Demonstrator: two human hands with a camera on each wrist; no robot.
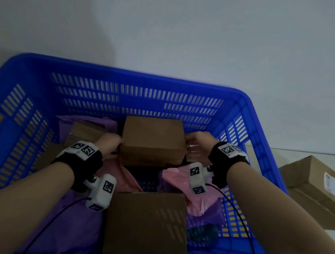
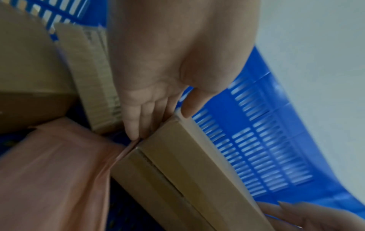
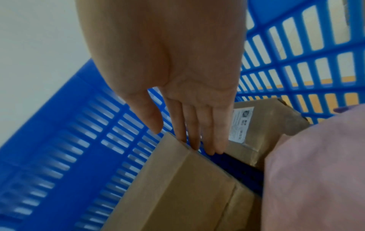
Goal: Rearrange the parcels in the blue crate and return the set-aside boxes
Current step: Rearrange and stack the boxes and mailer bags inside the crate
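Grip's flat-palmed, nothing curled: left hand [image 1: 109,143] and right hand [image 1: 199,143] press opposite ends of the cardboard box [image 1: 153,140], probably to square it inside the blue crate [image 1: 126,74].

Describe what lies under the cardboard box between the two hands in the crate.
A pink mailer bag meets the box's lower left edge, and dark crate floor shows just in front. Whatever lies directly beneath is covered by the box.
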